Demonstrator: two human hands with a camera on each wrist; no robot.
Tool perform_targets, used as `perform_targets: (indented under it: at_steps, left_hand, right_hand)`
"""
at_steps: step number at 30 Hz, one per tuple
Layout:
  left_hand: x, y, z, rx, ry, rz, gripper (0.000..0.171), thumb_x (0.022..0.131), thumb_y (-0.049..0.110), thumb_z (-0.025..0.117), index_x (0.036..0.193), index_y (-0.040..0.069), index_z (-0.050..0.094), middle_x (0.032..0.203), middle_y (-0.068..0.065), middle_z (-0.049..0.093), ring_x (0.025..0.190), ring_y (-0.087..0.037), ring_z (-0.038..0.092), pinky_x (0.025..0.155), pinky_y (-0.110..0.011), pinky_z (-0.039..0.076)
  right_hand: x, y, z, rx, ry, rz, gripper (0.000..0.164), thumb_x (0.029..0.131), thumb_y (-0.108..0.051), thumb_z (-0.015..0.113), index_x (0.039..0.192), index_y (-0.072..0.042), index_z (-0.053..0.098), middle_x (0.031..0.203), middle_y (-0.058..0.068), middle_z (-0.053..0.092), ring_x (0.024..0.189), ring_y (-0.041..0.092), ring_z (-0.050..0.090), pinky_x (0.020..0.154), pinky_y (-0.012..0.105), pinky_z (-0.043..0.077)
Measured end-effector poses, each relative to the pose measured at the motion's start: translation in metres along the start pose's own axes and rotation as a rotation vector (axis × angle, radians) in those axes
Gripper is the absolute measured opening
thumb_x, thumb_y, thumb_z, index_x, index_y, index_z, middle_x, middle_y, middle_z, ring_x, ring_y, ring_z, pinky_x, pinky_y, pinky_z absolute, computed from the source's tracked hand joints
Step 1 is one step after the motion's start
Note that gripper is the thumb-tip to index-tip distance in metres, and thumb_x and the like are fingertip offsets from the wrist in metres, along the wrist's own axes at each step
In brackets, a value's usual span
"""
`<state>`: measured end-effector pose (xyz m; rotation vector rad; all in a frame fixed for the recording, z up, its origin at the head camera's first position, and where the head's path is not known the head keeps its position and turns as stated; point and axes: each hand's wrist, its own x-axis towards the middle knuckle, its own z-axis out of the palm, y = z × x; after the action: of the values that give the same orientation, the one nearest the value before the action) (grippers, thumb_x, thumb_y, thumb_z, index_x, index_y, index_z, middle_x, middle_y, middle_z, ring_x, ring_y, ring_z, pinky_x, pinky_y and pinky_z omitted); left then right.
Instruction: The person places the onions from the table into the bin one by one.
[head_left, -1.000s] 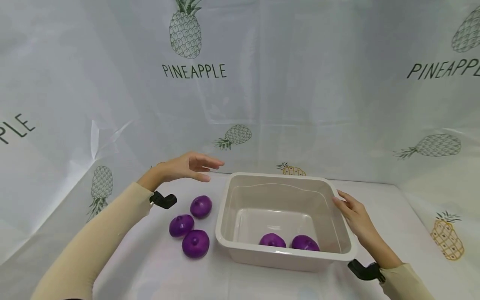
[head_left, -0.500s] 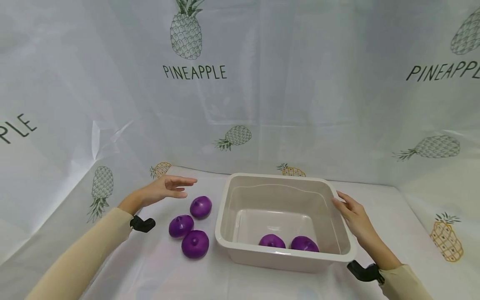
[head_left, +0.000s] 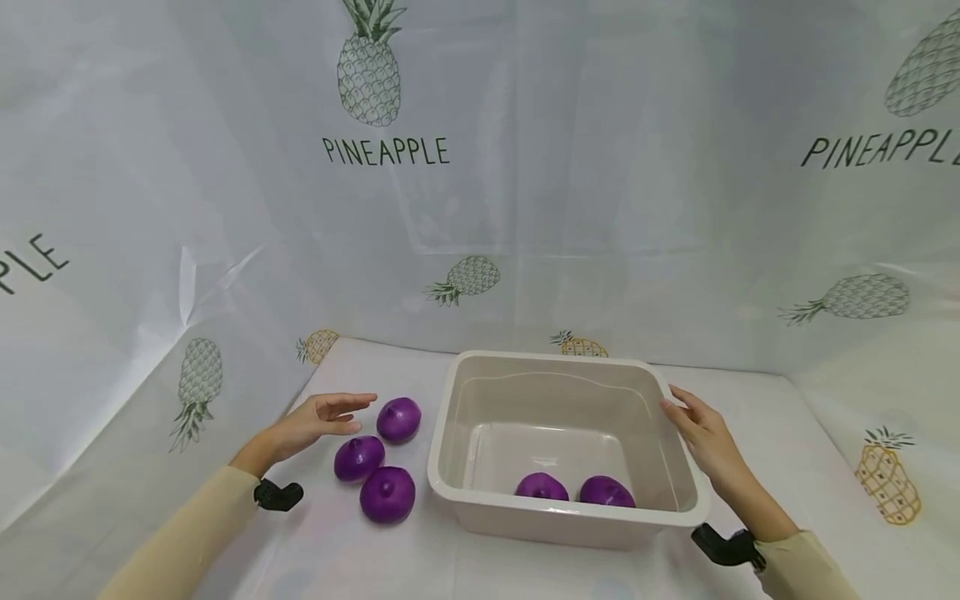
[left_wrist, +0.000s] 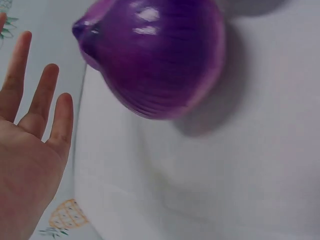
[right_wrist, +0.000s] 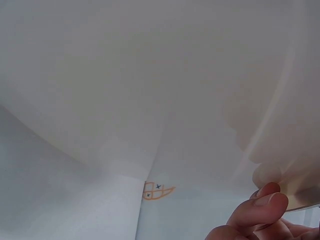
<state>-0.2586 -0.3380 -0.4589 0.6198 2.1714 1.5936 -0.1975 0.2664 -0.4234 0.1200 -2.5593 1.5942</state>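
Note:
Three glossy purple onions lie grouped on the left of the table: a far one (head_left: 399, 420), a left one (head_left: 359, 459) and a near one (head_left: 387, 495). Just left of the far onion, my left hand (head_left: 311, 423) hovers with fingers extended and holds nothing. The left wrist view shows its spread fingers (left_wrist: 61, 120) beside a large purple onion (left_wrist: 160, 55), apart from it. My right hand (head_left: 708, 437) grips the right rim of a beige plastic bin (head_left: 555, 529), thumb over the edge. Inside the bin are two more onions, one left (head_left: 542, 486) and one right (head_left: 607, 492), partly hidden by the front wall.
A white cloth covers the table (head_left: 375, 567). Behind it rises a pale curtain (head_left: 600, 208) printed with pineapples, meeting the table's back edge close behind the bin. Black wrist mounts sit on both arms, the left mount (head_left: 278, 495) near the onions.
My left hand has moved left and down from beside the bin's far left corner to the onions. The right hand keeps its hold on the rim; the onions stay in place.

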Motion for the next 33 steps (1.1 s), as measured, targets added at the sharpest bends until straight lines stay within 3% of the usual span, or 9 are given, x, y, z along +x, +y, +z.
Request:
perform_targets:
  at_steps: [4,10,12,16,21,27,33]
  left_hand:
    - [-0.009,-0.016,0.002,-0.008,0.027,-0.041,0.055,0.096,0.007,0.064,0.147,-0.001,0.045,0.154,-0.019,0.039,0.138,-0.011,0.041,0.117,-0.043,0.026]
    - [-0.019,-0.037,0.008,-0.043,0.047,-0.075,0.058,0.096,0.008,0.066,0.148,-0.002,0.043,0.155,-0.023,0.034,0.132,0.001,0.044,0.116,-0.052,0.020]
    - [-0.022,-0.044,0.011,-0.043,0.050,-0.090,0.058,0.095,0.008,0.066,0.148,-0.001,0.043,0.155,-0.022,0.035,0.130,0.003,0.044,0.116,-0.047,0.027]
    - [-0.026,-0.055,0.018,-0.054,0.053,-0.110,0.060,0.095,0.008,0.067,0.150,0.001,0.042,0.154,-0.020,0.038,0.126,0.003,0.046,0.107,-0.025,0.036]
    - [-0.028,-0.062,0.024,-0.084,0.076,-0.089,0.064,0.092,0.007,0.070,0.149,0.000,0.042,0.153,-0.021,0.039,0.125,0.003,0.047,0.101,-0.014,0.038]
    - [-0.028,-0.066,0.027,-0.093,0.093,-0.067,0.065,0.090,0.006,0.072,0.148,-0.003,0.043,0.154,-0.022,0.036,0.127,0.006,0.046,0.102,-0.012,0.036]
    - [-0.028,-0.068,0.030,-0.052,0.113,-0.089,0.066,0.089,0.009,0.074,0.148,0.002,0.046,0.155,-0.017,0.038,0.127,0.008,0.044,0.102,-0.012,0.036]
  right_hand:
    - [0.000,0.002,0.000,0.001,-0.008,0.009,0.054,0.107,-0.022,0.047,0.148,0.011,0.033,0.122,0.038,0.058,0.080,0.003,0.065,0.064,0.027,0.058]
    - [0.001,0.003,0.000,-0.001,-0.002,0.011,0.054,0.107,-0.022,0.048,0.148,0.011,0.034,0.121,0.038,0.059,0.080,0.003,0.065,0.064,0.027,0.058]
    - [0.001,0.003,0.000,-0.002,0.000,0.009,0.054,0.107,-0.022,0.048,0.148,0.011,0.034,0.121,0.038,0.059,0.080,0.003,0.065,0.064,0.028,0.058]
    - [0.001,0.003,0.000,-0.004,-0.006,0.012,0.054,0.107,-0.023,0.047,0.149,0.010,0.034,0.123,0.038,0.058,0.081,0.003,0.066,0.064,0.028,0.058]
    - [0.002,0.004,0.000,-0.013,-0.012,0.025,0.055,0.108,-0.023,0.047,0.149,0.010,0.032,0.124,0.038,0.058,0.082,0.005,0.066,0.064,0.028,0.058]
    - [0.001,0.004,0.000,-0.027,-0.003,0.033,0.055,0.107,-0.025,0.047,0.149,0.009,0.033,0.122,0.037,0.059,0.081,0.007,0.067,0.063,0.029,0.059]
    - [0.001,0.003,0.000,-0.023,-0.001,0.030,0.055,0.107,-0.024,0.047,0.149,0.010,0.033,0.121,0.038,0.059,0.080,0.003,0.065,0.064,0.028,0.058]
